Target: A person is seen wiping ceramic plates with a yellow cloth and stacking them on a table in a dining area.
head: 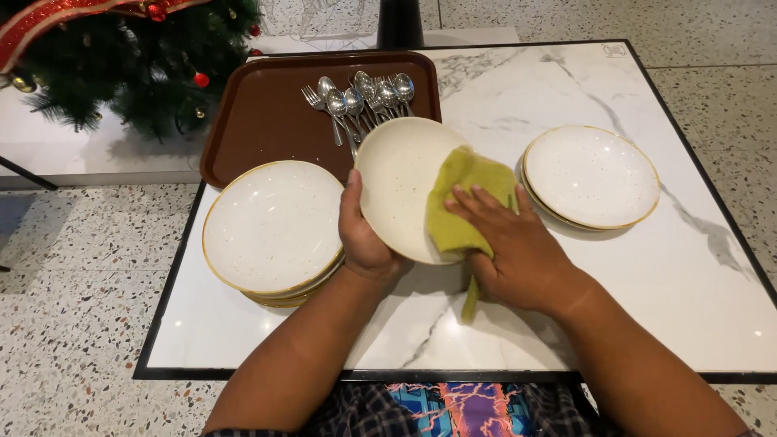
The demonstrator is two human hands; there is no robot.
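While the left hand [364, 239] holds the cream speckled plate [401, 182] tilted up off the desk at the middle of the frame, its grip is clamped on the plate's lower left rim, thumb on the inner face and fingers hidden behind. The right hand [506, 239] lies flat with fingers spread, pressing a yellow-green cloth [461, 198] against the right half of the plate's face; its grip is not closed around anything, just pushing the cloth down with the palm and fingertips. A tail of cloth hangs below the rim toward the desk.

To wipe well, I judge it best to keep the left hand firm so the plate does not swivel, and to keep the cloth bunched under the fingers so that it reaches the rim and the shallow well alike. The plate is glazed and likely slick, so a loose hold could let it slip.

Left of centre, a stack of matching plates [271, 226] sits near the desk's edge. At right, well apart, a shorter pile of plates [591, 174] rests on the white marble-look desk [566, 316] with its dark border. At upper centre, a brown tray [259, 121] carries a cluster of spoons and forks [360, 97]. A decorated Christmas tree [137, 57] fills the upper left, and speckled terrazzo floor [73, 324] surrounds the desk.
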